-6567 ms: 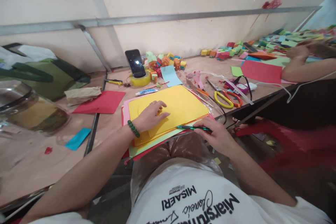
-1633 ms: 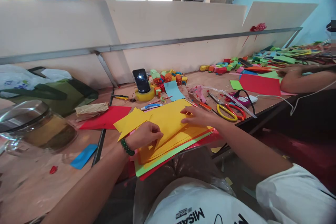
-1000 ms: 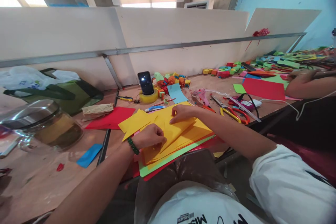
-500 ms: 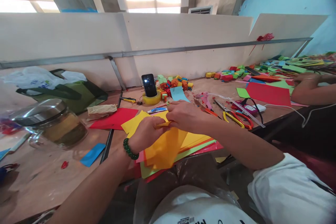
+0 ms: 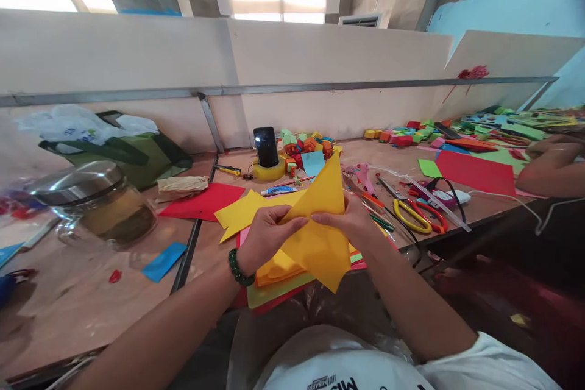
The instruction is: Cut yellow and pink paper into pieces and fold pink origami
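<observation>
A folded yellow paper sheet (image 5: pixel 320 225) is lifted above the table, its pointed ends up and down. My left hand (image 5: pixel 267 237), with a green bead bracelet at the wrist, pinches its left edge. On the other side, my right hand (image 5: pixel 351 222) grips its right edge. Under them lies a stack of coloured paper sheets (image 5: pixel 269 292), yellow, orange, green and red, at the table's front edge. Another yellow sheet (image 5: pixel 237 213) lies just left of the hands.
Scissors (image 5: pixel 409 213) and other tools lie right of the stack. A phone (image 5: pixel 266 147) stands on a tape roll by paper cubes (image 5: pixel 306 145). A glass jar (image 5: pixel 98 207), green bag (image 5: pixel 132 155) and red sheet (image 5: pixel 201 201) are left. Another person's arm (image 5: pixel 548 164) rests far right.
Both hands picked a yellow sheet off the stack, folded it and raised it off the table. The pen that my right hand held earlier is gone from it.
</observation>
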`<action>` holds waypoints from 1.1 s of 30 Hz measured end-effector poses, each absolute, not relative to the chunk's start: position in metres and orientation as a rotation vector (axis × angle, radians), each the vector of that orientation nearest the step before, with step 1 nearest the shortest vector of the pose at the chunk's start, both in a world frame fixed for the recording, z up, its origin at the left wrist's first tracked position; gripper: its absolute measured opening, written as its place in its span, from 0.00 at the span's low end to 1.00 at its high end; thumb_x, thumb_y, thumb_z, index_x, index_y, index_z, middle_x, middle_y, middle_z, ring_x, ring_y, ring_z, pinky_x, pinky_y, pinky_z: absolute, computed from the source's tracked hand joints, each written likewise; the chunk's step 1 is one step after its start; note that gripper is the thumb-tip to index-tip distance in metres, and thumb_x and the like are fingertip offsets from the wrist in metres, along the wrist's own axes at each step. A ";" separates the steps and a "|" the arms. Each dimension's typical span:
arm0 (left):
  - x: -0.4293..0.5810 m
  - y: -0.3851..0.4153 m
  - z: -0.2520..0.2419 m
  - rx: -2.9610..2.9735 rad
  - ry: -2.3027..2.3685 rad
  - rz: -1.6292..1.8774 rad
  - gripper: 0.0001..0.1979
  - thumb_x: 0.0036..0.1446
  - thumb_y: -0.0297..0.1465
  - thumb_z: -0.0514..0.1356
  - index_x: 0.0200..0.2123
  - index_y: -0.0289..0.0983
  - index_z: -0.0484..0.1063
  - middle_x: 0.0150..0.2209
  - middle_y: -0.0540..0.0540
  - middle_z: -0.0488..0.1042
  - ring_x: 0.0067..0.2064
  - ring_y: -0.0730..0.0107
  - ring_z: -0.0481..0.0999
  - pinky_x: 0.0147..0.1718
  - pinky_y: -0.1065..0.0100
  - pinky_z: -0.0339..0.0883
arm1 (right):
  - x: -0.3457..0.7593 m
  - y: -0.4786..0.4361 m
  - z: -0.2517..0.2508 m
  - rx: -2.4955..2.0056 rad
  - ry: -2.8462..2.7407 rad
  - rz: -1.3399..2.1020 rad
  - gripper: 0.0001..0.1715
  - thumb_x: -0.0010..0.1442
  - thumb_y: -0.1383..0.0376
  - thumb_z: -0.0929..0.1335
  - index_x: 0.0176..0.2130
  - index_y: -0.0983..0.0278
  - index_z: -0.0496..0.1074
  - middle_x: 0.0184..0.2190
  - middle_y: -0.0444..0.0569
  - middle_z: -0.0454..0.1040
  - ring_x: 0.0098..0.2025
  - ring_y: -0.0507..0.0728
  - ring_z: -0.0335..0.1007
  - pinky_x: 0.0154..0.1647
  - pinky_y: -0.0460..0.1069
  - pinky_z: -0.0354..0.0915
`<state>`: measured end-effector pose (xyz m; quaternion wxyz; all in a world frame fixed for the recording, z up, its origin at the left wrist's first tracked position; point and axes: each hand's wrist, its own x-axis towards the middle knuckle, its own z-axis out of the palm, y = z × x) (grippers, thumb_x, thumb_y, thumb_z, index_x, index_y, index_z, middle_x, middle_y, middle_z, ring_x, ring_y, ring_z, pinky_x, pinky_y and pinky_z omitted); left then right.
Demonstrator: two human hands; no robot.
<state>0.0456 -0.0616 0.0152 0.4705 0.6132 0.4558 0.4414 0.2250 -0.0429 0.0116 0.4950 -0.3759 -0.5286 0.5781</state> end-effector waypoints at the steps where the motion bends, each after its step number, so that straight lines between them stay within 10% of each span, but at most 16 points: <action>1: 0.046 -0.062 0.016 1.489 1.104 1.059 0.23 0.39 0.50 0.68 0.24 0.33 0.74 0.23 0.51 0.69 0.25 0.75 0.66 0.22 0.74 0.61 | 0.226 -0.043 0.010 -0.916 -1.262 1.382 0.32 0.33 0.58 0.80 0.38 0.63 0.71 0.33 0.47 0.78 0.33 0.59 0.75 0.35 0.53 0.72; 33: 0.048 -0.065 0.012 1.667 1.081 1.053 0.20 0.49 0.47 0.61 0.23 0.33 0.70 0.22 0.51 0.62 0.26 0.74 0.59 0.23 0.73 0.58 | 0.225 -0.056 -0.003 -1.012 -1.229 1.068 0.33 0.36 0.53 0.79 0.39 0.64 0.72 0.38 0.52 0.79 0.38 0.63 0.76 0.37 0.55 0.74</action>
